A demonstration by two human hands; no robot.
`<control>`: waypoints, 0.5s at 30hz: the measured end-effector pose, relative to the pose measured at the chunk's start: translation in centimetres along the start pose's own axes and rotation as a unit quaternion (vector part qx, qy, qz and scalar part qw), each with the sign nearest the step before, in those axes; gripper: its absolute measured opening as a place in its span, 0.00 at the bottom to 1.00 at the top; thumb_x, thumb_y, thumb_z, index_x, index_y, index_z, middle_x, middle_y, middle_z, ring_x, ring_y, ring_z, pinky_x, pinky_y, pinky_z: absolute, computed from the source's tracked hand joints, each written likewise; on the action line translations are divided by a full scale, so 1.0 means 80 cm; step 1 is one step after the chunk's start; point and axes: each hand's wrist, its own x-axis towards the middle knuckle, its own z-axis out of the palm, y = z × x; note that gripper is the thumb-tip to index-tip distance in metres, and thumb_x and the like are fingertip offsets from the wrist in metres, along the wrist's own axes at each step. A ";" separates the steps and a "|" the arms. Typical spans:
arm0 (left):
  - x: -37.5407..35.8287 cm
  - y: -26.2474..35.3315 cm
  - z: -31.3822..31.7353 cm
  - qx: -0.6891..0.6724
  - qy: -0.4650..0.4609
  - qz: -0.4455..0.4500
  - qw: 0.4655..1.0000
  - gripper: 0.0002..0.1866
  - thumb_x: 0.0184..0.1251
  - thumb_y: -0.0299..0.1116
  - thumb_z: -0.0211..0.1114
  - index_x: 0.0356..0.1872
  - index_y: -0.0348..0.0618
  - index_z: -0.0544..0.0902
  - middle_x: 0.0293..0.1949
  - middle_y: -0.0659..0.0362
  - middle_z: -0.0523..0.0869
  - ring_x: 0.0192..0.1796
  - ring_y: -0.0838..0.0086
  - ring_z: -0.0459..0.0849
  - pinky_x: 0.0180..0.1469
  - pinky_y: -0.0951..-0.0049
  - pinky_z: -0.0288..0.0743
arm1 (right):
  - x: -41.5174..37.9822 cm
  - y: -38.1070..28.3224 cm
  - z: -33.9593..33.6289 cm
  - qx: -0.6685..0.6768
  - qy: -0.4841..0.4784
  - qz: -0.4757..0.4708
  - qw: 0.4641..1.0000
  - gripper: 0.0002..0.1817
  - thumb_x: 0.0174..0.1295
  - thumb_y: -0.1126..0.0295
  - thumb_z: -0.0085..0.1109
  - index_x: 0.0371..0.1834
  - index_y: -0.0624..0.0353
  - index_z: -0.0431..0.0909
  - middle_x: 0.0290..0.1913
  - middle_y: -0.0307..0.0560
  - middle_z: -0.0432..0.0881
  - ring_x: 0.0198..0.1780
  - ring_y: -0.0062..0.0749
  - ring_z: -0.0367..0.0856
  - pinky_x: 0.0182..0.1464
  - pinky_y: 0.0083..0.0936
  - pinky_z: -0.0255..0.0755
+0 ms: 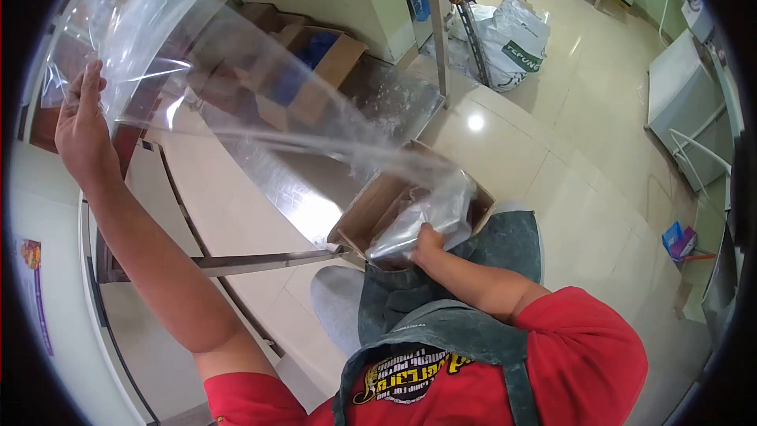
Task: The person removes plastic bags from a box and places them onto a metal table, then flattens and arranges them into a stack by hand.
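Raised at the far left, my left hand (87, 130) grips a bunched part of a clear plastic sheet (236, 71). The sheet stretches across the view, down to an open cardboard box (356, 225) in front of my lap. Inside the box's mouth, my right hand (428, 246) has its fingers curled over a folded bundle of clear plastic (441, 209). Its thumb lies on top, and the fingers underneath are hidden. The sheet runs into the box beside this bundle; where they join is blurred.
Behind the sheet, a metal lower shelf (315, 201) holds a cardboard carton (339, 59) with blue material. A metal table leg (434, 31) rises near a white printed sack (512, 43). At the right stands a white appliance (686, 102); a blue and purple packet (678, 242) sits below it.
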 end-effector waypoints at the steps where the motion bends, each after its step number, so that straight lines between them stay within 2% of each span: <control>1: -0.002 0.002 -0.001 -0.016 -0.011 -0.004 1.000 0.16 0.67 0.38 0.72 0.48 0.38 0.90 0.42 0.62 0.86 0.49 0.78 0.80 0.57 0.77 0.69 | 0.006 0.011 -0.003 0.045 -0.001 0.062 0.997 0.20 0.62 0.66 0.56 0.54 0.67 0.76 0.49 0.55 0.81 0.48 0.44 0.83 0.48 0.43 0.78; 2: -0.002 0.001 -0.003 -0.017 -0.014 -0.003 1.000 0.16 0.67 0.38 0.72 0.48 0.38 0.90 0.42 0.62 0.86 0.49 0.78 0.80 0.57 0.77 0.69 | 0.013 0.022 -0.006 0.090 -0.001 0.125 0.988 0.22 0.65 0.64 0.53 0.59 0.65 0.74 0.54 0.57 0.80 0.54 0.46 0.83 0.52 0.47 0.78; 3: -0.002 0.003 -0.005 -0.051 -0.019 -0.017 0.998 0.14 0.69 0.36 0.70 0.49 0.38 0.89 0.43 0.61 0.86 0.49 0.78 0.80 0.57 0.77 0.69 | 0.015 0.025 -0.010 0.180 -0.042 0.171 0.968 0.25 0.69 0.63 0.47 0.67 0.60 0.69 0.63 0.58 0.74 0.64 0.52 0.77 0.57 0.59 0.76; 4: -0.003 0.005 -0.006 -0.083 -0.024 -0.032 0.996 0.14 0.70 0.34 0.69 0.50 0.37 0.89 0.44 0.61 0.86 0.50 0.78 0.80 0.58 0.78 0.70 | 0.017 0.028 -0.013 0.181 -0.041 0.171 0.968 0.25 0.69 0.63 0.47 0.67 0.60 0.69 0.63 0.58 0.74 0.64 0.52 0.77 0.57 0.59 0.76; 6: -0.010 0.011 -0.007 -0.060 -0.017 -0.034 0.997 0.14 0.71 0.33 0.67 0.51 0.36 0.88 0.45 0.60 0.86 0.50 0.78 0.80 0.58 0.78 0.70 | 0.016 0.035 -0.017 0.274 -0.159 0.213 0.924 0.32 0.65 0.58 0.52 0.72 0.61 0.64 0.72 0.54 0.65 0.66 0.55 0.71 0.54 0.66 0.70; 7: -0.012 0.015 -0.007 -0.039 -0.009 -0.034 0.999 0.14 0.73 0.32 0.66 0.52 0.34 0.87 0.46 0.60 0.86 0.50 0.77 0.80 0.59 0.78 0.70 | -0.006 0.027 -0.022 0.209 -0.263 0.230 0.913 0.32 0.65 0.56 0.55 0.70 0.61 0.67 0.67 0.55 0.71 0.62 0.59 0.74 0.58 0.59 0.70; 8: -0.011 0.015 -0.009 -0.037 -0.009 -0.038 0.999 0.14 0.73 0.32 0.66 0.52 0.34 0.87 0.46 0.60 0.86 0.50 0.77 0.80 0.59 0.78 0.70 | -0.042 0.006 -0.023 0.207 -0.260 0.233 0.914 0.32 0.65 0.56 0.55 0.70 0.61 0.67 0.67 0.55 0.71 0.62 0.59 0.74 0.58 0.59 0.70; 9: -0.008 0.013 -0.011 -0.035 -0.008 -0.040 0.999 0.14 0.74 0.31 0.64 0.53 0.35 0.87 0.44 0.61 0.86 0.49 0.78 0.80 0.56 0.78 0.71 | -0.089 -0.024 -0.022 -0.070 -0.281 0.210 0.934 0.28 0.68 0.60 0.54 0.69 0.60 0.69 0.67 0.54 0.73 0.66 0.54 0.73 0.65 0.51 0.67; 10: -0.006 0.013 -0.013 -0.033 -0.008 -0.041 0.999 0.14 0.75 0.31 0.63 0.55 0.36 0.87 0.43 0.62 0.85 0.48 0.79 0.80 0.53 0.79 0.71 | -0.126 -0.045 -0.025 -0.340 -0.284 0.172 0.880 0.24 0.71 0.63 0.53 0.68 0.58 0.70 0.68 0.52 0.75 0.69 0.49 0.73 0.72 0.43 0.65; 11: -0.005 0.014 -0.014 -0.031 -0.009 -0.042 0.999 0.14 0.75 0.31 0.63 0.55 0.36 0.87 0.43 0.62 0.85 0.48 0.79 0.80 0.53 0.79 0.71 | -0.143 -0.054 -0.039 -0.340 -0.284 0.174 0.879 0.24 0.71 0.63 0.53 0.68 0.58 0.70 0.68 0.52 0.75 0.69 0.49 0.73 0.72 0.43 0.65; 12: -0.005 0.014 -0.015 -0.049 0.006 -0.054 0.997 0.14 0.76 0.29 0.61 0.56 0.37 0.86 0.44 0.62 0.85 0.48 0.79 0.81 0.54 0.79 0.72 | -0.153 -0.061 -0.062 -0.422 -0.461 0.005 0.781 0.23 0.70 0.64 0.54 0.66 0.62 0.72 0.66 0.52 0.77 0.67 0.45 0.75 0.70 0.38 0.66; 13: -0.006 0.012 -0.016 -0.067 0.022 -0.068 0.995 0.14 0.77 0.28 0.60 0.57 0.39 0.86 0.46 0.61 0.85 0.49 0.78 0.81 0.56 0.78 0.72 | -0.159 -0.074 -0.085 -0.472 -0.603 -0.164 0.622 0.22 0.70 0.66 0.56 0.64 0.65 0.75 0.64 0.52 0.80 0.66 0.41 0.77 0.69 0.34 0.68; 14: -0.004 0.005 -0.019 -0.065 0.023 -0.070 0.995 0.14 0.77 0.28 0.60 0.57 0.39 0.86 0.46 0.61 0.85 0.49 0.78 0.81 0.56 0.78 0.72 | -0.155 -0.099 -0.103 -0.480 -0.681 -0.230 0.503 0.22 0.69 0.66 0.55 0.63 0.66 0.76 0.61 0.52 0.82 0.61 0.37 0.79 0.60 0.33 0.73; 15: 0.002 -0.004 -0.024 -0.046 0.015 -0.019 0.999 0.14 0.77 0.27 0.58 0.56 0.35 0.86 0.49 0.58 0.85 0.51 0.77 0.81 0.57 0.76 0.74 | -0.149 -0.138 -0.115 -0.477 -0.742 -0.291 0.371 0.22 0.68 0.67 0.55 0.61 0.67 0.77 0.58 0.51 0.83 0.55 0.33 0.81 0.51 0.33 0.77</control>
